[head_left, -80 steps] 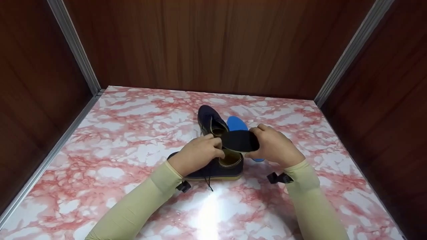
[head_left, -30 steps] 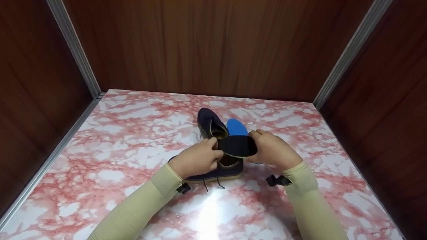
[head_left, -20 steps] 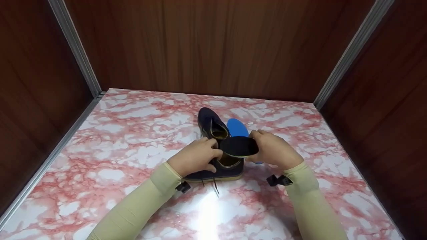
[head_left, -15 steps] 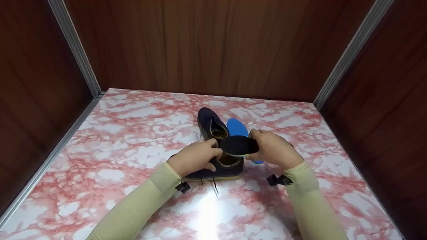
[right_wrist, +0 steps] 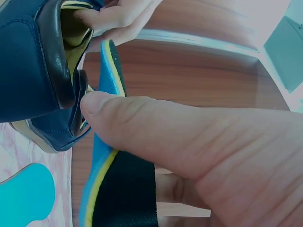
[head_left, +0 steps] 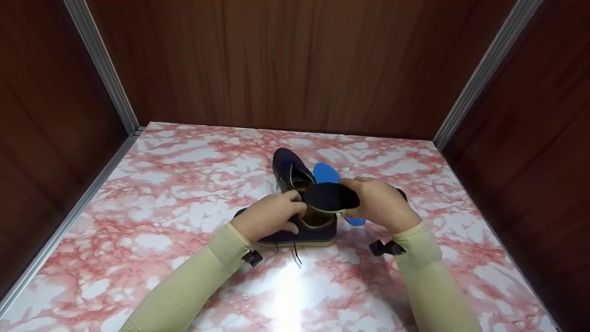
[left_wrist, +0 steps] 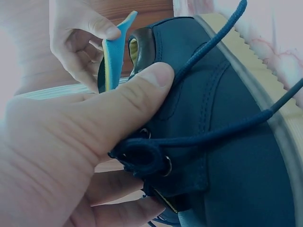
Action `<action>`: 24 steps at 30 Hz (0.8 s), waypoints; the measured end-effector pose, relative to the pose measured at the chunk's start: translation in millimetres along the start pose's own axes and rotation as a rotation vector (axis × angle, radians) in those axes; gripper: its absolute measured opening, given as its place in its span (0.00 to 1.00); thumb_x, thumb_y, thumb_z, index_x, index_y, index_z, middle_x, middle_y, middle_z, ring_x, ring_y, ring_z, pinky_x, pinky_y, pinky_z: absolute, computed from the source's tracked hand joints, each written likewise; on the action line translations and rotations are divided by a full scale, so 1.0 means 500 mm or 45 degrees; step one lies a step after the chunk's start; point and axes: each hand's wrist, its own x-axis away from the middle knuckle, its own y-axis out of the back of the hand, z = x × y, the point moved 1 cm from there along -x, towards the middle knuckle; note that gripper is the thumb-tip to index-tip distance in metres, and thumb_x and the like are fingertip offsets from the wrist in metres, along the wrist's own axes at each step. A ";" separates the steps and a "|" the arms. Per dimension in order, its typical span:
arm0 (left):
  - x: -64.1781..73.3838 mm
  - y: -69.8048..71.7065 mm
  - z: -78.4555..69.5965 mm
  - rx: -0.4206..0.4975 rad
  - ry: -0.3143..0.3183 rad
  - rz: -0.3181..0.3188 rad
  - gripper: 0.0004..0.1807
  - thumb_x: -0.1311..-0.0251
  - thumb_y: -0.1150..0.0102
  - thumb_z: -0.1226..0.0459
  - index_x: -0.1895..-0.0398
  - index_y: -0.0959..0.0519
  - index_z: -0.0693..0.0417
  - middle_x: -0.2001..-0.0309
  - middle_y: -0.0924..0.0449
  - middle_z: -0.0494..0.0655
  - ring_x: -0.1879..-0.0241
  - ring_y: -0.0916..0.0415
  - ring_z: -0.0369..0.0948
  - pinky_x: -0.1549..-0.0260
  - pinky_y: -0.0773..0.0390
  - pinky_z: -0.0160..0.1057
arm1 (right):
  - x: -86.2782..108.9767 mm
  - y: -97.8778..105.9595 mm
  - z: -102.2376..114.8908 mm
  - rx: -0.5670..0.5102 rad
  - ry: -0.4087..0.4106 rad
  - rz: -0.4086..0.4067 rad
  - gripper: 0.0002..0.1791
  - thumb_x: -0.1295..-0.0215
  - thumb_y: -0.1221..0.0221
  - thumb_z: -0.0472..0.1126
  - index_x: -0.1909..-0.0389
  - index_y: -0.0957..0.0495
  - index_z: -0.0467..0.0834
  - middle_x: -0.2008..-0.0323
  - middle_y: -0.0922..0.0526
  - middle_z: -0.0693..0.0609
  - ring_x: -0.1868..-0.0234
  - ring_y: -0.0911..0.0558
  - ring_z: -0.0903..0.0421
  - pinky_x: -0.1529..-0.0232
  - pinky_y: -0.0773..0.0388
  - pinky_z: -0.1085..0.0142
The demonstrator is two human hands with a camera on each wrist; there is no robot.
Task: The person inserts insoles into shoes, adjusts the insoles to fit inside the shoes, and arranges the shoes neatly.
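A dark blue lace-up shoe (head_left: 318, 236) with a tan sole lies crosswise on the table, its opening to the right. My left hand (head_left: 272, 214) grips it at the lacing, the thumb (left_wrist: 151, 78) on the outside and some fingers at the opening. Above the opening my right hand (head_left: 382, 203) pinches an insole (head_left: 329, 197), black underside facing the head camera. In the right wrist view the held insole (right_wrist: 123, 189) shows blue and yellow layers and bends lengthwise. It is outside the shoe, one end close to my left fingers.
A matching second shoe (head_left: 286, 163) stands behind, toe pointing away. Beside it a blue insole (head_left: 326, 173) lies flat, partly hidden by my right hand. Loose laces (head_left: 296, 252) trail over the near shoe's side. Wood-grain panels (head_left: 295, 64) enclose the marbled table (head_left: 184, 170).
My right hand has raised the insole slightly and shifted it a little right. Since the earliest frame, my left thumb has come down onto the shoe's side, and the lace ends have shifted.
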 end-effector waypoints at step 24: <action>-0.001 -0.003 0.005 0.021 -0.003 -0.027 0.17 0.37 0.22 0.51 0.52 0.16 0.46 0.46 0.18 0.48 0.56 0.14 0.47 0.52 0.13 0.48 | 0.011 0.007 0.007 0.042 0.248 -0.147 0.18 0.36 0.23 0.40 0.45 0.10 0.52 0.56 0.11 0.51 0.62 0.15 0.56 0.58 0.12 0.57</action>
